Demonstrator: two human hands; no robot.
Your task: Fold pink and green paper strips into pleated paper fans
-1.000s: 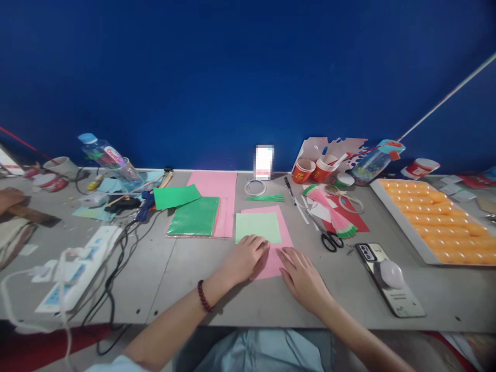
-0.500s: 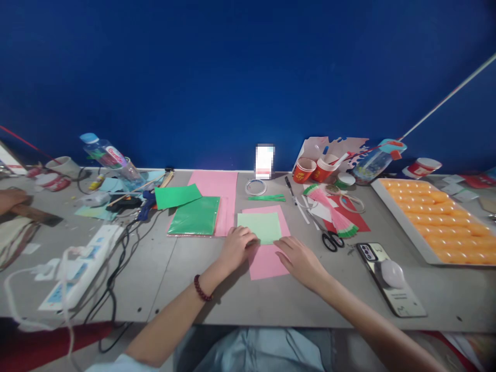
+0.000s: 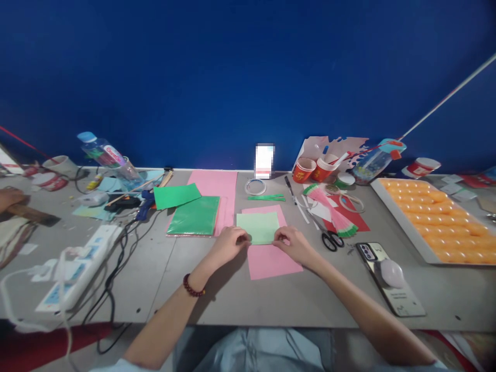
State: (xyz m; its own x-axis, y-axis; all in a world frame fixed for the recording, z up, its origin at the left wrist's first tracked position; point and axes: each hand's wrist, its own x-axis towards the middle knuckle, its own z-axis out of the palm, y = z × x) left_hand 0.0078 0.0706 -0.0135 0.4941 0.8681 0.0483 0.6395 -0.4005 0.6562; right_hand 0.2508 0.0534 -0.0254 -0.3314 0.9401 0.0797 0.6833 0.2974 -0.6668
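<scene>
A light green sheet of paper (image 3: 258,227) lies over a larger pink sheet of paper (image 3: 267,263) in front of me. My left hand (image 3: 231,244) pinches the green sheet at its near left corner. At its near right corner my right hand (image 3: 292,244) pinches it too, the fingers curled in. Between the hands the green sheet's near edge runs almost straight. Part of the pink sheet shows beyond the green one and part on the near side of it.
Left of the sheets lies a green paper pack (image 3: 196,217). Black scissors (image 3: 332,241), a phone (image 3: 391,281) and a tray of orange balls (image 3: 445,219) are at right. A power strip (image 3: 79,268) with cables sits at left, near another person's hand (image 3: 11,199).
My fingers have closed on the green sheet's near corners, where they lay flatter before. The sheet has shifted slightly left. My left wrist has moved a little outward.
</scene>
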